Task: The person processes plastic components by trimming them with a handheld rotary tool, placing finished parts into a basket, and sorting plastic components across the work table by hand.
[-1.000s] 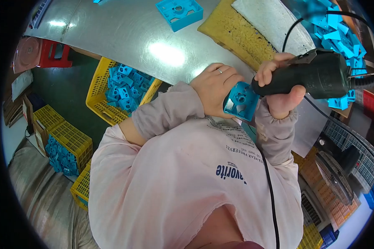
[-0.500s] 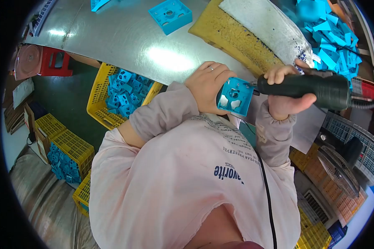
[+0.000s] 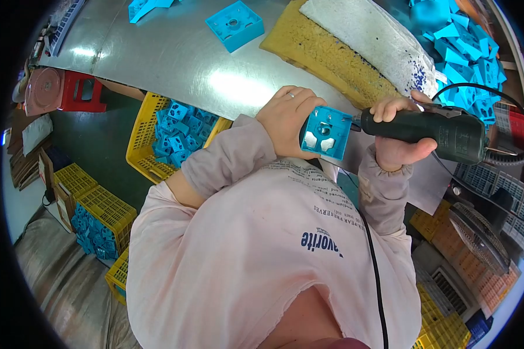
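The left hand [image 3: 285, 125] pinches a blue plastic box [image 3: 314, 124] by its 9 o'clock side; the right hand [image 3: 395, 152] wraps the dark power tool [image 3: 442, 131] at 3 o'clock. The box looks light, stiff, slightly slick, best held by its outer walls.

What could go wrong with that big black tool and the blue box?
The black cylindrical handheld tool could slip: its thin tip is right at the side of the square blue plastic box, so it might scratch it or poke the left hand holding it.

The box is held beside the edge of the shiny metal table, so it might fall if that grip loosens.

The tool's black cord loops near the pile of blue plastic pieces and might snag them.
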`<action>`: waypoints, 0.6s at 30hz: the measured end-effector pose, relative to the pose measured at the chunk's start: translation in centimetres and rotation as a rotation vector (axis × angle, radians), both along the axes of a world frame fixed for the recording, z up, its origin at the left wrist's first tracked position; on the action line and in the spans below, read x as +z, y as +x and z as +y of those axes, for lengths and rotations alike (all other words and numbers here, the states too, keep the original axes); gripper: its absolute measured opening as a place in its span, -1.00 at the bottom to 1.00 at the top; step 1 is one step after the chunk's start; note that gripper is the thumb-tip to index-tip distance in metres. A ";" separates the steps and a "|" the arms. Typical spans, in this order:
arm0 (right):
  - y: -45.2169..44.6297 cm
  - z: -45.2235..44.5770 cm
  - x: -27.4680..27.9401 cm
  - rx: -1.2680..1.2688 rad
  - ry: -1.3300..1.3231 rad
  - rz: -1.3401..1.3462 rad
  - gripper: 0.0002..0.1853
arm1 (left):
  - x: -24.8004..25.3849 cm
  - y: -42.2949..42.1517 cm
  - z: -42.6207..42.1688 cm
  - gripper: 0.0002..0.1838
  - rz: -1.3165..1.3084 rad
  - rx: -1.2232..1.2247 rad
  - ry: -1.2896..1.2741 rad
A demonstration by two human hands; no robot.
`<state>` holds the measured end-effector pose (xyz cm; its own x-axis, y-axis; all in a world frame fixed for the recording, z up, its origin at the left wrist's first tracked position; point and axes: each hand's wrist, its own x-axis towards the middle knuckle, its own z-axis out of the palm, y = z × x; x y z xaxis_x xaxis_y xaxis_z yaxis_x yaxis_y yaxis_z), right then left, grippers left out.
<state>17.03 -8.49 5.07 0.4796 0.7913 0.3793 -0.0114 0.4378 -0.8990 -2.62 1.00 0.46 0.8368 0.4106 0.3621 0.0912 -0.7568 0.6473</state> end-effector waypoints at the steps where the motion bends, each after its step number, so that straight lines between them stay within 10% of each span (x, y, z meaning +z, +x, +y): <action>1: 0.0 -0.2 0.0 -0.004 0.002 -0.008 0.01 | 0.0 0.0 0.0 -0.22 -0.004 0.000 -0.005; 18: -1.1 -0.4 0.2 0.090 0.142 0.004 0.00 | -0.1 -0.2 -0.1 -0.22 -0.002 0.006 -0.018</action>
